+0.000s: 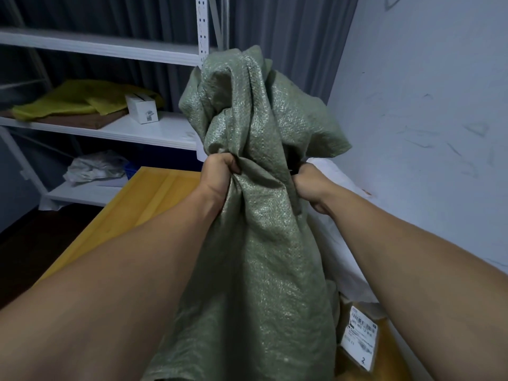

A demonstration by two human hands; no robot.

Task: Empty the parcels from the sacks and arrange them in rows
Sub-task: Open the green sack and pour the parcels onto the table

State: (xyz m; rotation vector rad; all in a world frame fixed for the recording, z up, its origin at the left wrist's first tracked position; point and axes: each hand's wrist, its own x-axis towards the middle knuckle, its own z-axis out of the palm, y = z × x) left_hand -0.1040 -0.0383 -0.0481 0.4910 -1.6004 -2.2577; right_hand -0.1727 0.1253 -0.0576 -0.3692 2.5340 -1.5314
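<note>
A green woven sack [255, 237] hangs in front of me, bunched in the middle, its upper part flopping above my fists. My left hand [220, 171] grips the bunched cloth on its left side. My right hand [310, 185] grips it on the right, partly hidden behind a fold. At the lower right, a brown parcel [382, 356] with a white shipping label lies beside the sack's lower part. The sack's bottom runs out of view at the lower edge. Whether anything is inside it I cannot tell.
A yellow table [143, 204] lies below to the left. A white sack [338, 215] rests along the blue-white wall on the right. White metal shelving [154, 130] at the back left holds yellow cloth, a small white box [141, 107] and crumpled plastic.
</note>
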